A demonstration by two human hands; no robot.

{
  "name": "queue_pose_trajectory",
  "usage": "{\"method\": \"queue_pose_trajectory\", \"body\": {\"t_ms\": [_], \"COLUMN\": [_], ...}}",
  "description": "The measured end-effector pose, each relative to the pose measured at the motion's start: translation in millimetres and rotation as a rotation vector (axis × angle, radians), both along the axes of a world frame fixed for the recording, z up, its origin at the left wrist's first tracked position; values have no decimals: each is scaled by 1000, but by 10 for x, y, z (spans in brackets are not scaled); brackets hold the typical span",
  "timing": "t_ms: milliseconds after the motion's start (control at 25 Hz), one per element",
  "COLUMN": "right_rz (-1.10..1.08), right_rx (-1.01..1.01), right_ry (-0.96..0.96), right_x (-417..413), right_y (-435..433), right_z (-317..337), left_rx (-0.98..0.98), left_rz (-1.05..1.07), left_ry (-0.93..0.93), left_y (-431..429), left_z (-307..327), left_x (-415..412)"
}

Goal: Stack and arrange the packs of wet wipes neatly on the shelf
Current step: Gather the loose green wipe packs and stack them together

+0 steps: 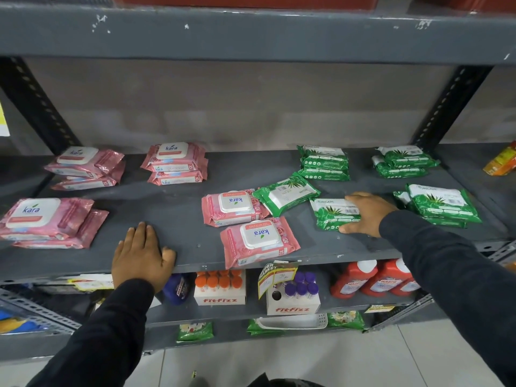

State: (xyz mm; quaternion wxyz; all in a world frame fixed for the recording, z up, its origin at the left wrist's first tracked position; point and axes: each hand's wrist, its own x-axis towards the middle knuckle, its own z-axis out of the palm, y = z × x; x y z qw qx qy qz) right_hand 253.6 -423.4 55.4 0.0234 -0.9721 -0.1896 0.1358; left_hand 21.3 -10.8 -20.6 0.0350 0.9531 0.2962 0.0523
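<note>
Pink Kara wipe packs lie in stacks on the grey shelf [173,208]: back left [83,169], back middle [176,163], front left [50,222]. Two loose pink packs lie near the front, one [234,209] behind the other [258,241]. Green Origami packs are stacked at the back [324,163], back right [405,162] and right [441,205]. One green pack [287,195] lies askew. My right hand [365,215] grips another green pack [332,215] flat on the shelf. My left hand [141,255] rests palm down on the shelf's front edge, holding nothing.
A shelf board [251,32] runs overhead, with slotted uprights at both sides. Below are Fitfizz boxes [220,287], red bottles [374,277], a blue bottle [178,287] and hanging price tags [276,275]. Orange packets [502,160] sit at the far right.
</note>
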Motion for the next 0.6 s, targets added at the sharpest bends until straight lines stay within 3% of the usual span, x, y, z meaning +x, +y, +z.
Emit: {"method": "queue_pose_trajectory", "body": {"t_ms": [200, 440, 600], "right_rz": [26, 301, 449], "right_rx": [35, 57, -127], "right_ry": [49, -113, -116], "right_x": [4, 116, 177], "right_y": [93, 760, 1260], "right_z": [104, 328, 271], "left_rx": [-6, -11, -25], "left_rz": [-8, -33, -44], "left_ry": [14, 82, 107], "left_y": [2, 25, 38], "left_z": [5, 30, 58], "left_x": [-4, 8, 10]}}
